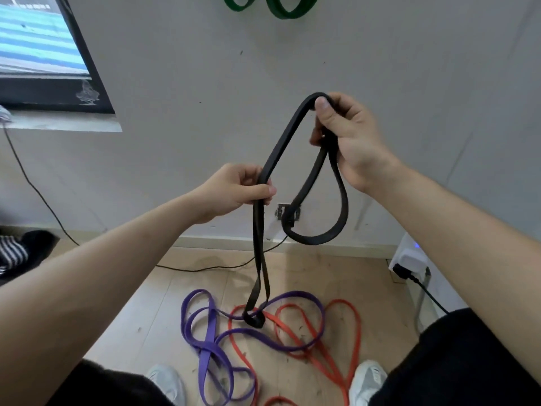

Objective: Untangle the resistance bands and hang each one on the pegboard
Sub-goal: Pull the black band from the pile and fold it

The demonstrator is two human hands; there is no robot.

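Note:
A black resistance band (pixel 282 145) is held up in front of the wall. My right hand (pixel 348 139) grips its top bend, and a loop of it hangs below that hand. My left hand (pixel 237 189) pinches two strands lower down; they drop to the floor, where the band's end lies on the other bands. A purple band (pixel 210 344) and a red band (pixel 330 356) lie tangled on the wooden floor between my shoes. Two green bands (pixel 288 8) hang on the wall at the top edge; their hooks are out of frame.
A screen (pixel 44 54) leans at the upper left, with a black cable (pixel 35 186) running down along the floor. A white device with a plug (pixel 409 262) sits at the right by the skirting board. Dark and striped cloth (pixel 17 253) lies at the left.

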